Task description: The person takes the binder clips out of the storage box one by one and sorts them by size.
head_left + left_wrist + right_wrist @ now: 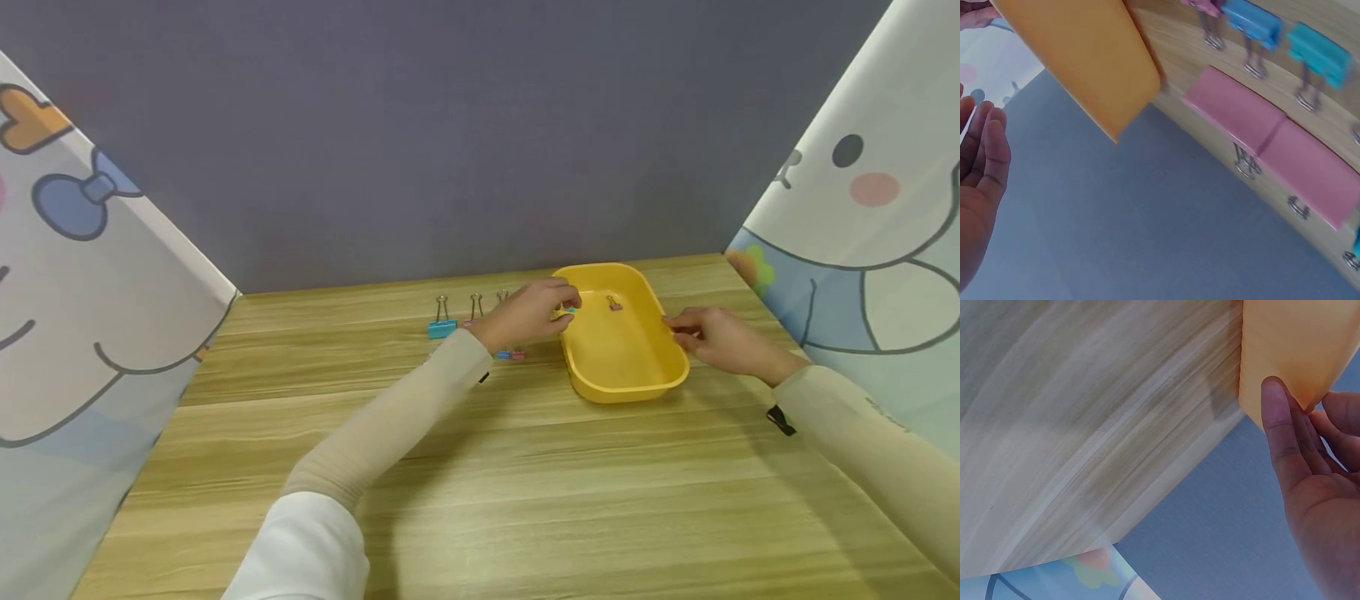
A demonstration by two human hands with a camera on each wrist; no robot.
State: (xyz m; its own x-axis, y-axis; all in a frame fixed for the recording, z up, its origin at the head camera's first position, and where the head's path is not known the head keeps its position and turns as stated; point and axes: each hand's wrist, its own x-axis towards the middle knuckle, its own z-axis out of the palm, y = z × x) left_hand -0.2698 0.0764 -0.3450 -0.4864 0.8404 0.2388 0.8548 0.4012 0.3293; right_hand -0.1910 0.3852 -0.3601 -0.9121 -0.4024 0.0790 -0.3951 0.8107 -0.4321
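Observation:
My left hand (532, 312) reaches over the left rim of a yellow plastic tray (618, 390). Between its thumb and fingers it pinches small binder clips (562, 313), with yellow and teal showing; the fingers partly hide them. Inside the tray, toward the back, lies a small pink binder clip (615, 305). At the tray's right side, my right hand (712, 337) grips the rim, thumb and fingers on either side of the wall, as the right wrist view shows too.
Left of the tray stand rows of binder clips, partly behind the left arm: a large teal clip (442, 330), large pink clips (1235, 109), a small blue clip (1252, 24) and others. A grey partition (450, 150) rises behind the wooden table (525, 500); printed cloth panels flank it.

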